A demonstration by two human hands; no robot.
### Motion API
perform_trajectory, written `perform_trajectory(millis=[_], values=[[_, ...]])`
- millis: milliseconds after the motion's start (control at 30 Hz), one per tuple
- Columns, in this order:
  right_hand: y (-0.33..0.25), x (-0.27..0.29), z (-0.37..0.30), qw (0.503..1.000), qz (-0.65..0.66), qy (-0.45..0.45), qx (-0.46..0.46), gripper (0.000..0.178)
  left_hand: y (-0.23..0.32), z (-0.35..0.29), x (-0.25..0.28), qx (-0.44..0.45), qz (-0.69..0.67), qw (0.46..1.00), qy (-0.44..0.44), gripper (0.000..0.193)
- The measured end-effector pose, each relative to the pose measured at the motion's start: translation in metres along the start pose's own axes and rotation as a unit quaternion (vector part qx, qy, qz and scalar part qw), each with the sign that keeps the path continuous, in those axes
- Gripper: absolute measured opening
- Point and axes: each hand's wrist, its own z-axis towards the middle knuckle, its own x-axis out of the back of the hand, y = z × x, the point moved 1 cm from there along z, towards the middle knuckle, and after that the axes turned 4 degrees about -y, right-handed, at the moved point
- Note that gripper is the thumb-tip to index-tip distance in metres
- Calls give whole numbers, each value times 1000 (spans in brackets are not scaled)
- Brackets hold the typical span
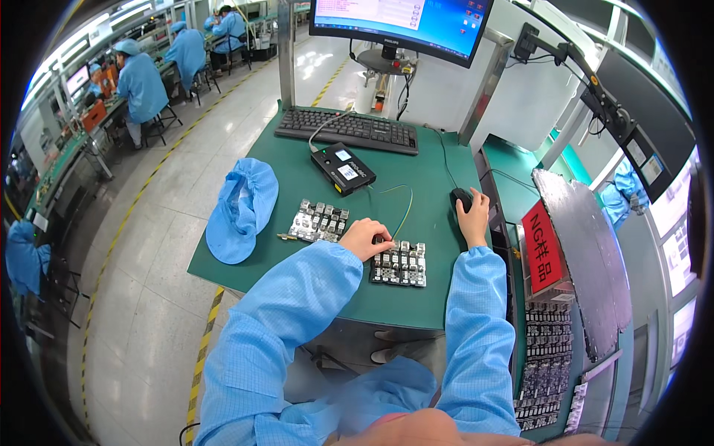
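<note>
My left hand (366,239) is closed in a pinch at the upper left corner of a panel of small circuit modules (400,266). A thin yellow-green cable (408,211) curves from a black box with a small lit screen (343,169) down to those fingertips, which hide its end. Under my right hand (474,218) is a black computer mouse (460,199), with the fingers laid around it. A second panel of silver modules (320,221) lies just left of my left hand, partly behind the sleeve.
A blue cloth cap (244,210) lies at the green table's left edge. Behind the box are a black keyboard (346,130) and a monitor (401,26). Stacked module panels (547,353) and a red sign (541,247) stand at right. Co-workers in blue (140,83) sit far left.
</note>
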Motion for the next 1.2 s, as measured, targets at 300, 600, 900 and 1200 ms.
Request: perform_trajectory(millis=[300,600,900,1200], values=[[3,-1,1,1000,-2,-9,-9,48,3,0,1,0,2,1000,0,19],[4,-2,0,1000,-7,-14,-19,52,6,0,2,4,7,1000,2,19],[-2,2,1,998,-43,-27,49,34,10,-1,1,-35,17,999,26,18],[-4,2,-1,998,-51,-5,44,33,17,-4,1,-42,-21,997,56,15]])
